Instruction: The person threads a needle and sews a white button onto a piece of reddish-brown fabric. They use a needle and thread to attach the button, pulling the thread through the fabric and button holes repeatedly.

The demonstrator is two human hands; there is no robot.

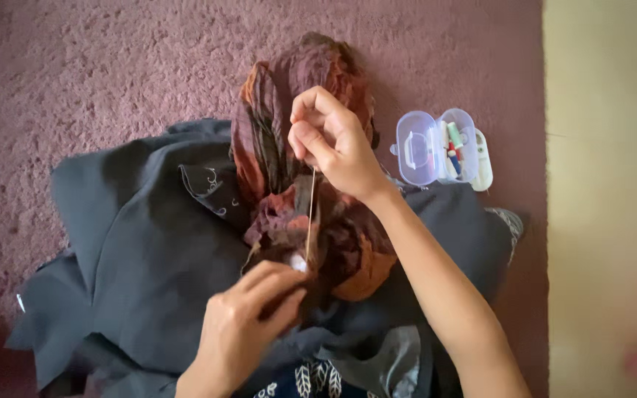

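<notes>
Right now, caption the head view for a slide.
Right hand pulls thread taut from brown cloth pinched by left hand, sewing kit open on carpet.

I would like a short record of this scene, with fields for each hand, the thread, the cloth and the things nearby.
left hand: pinches the brown-and-orange cloth at the lower end of the thread
right hand: raised, pinching the upper end of the thread; a needle cannot be made out
thread: light, stretched taut between the hands
brown-and-orange cloth: crumpled, lying on a dark grey garment
sewing kit box: clear plastic, open, thread spools inside, right of the cloth
carpet: mauve, under everything
</notes>
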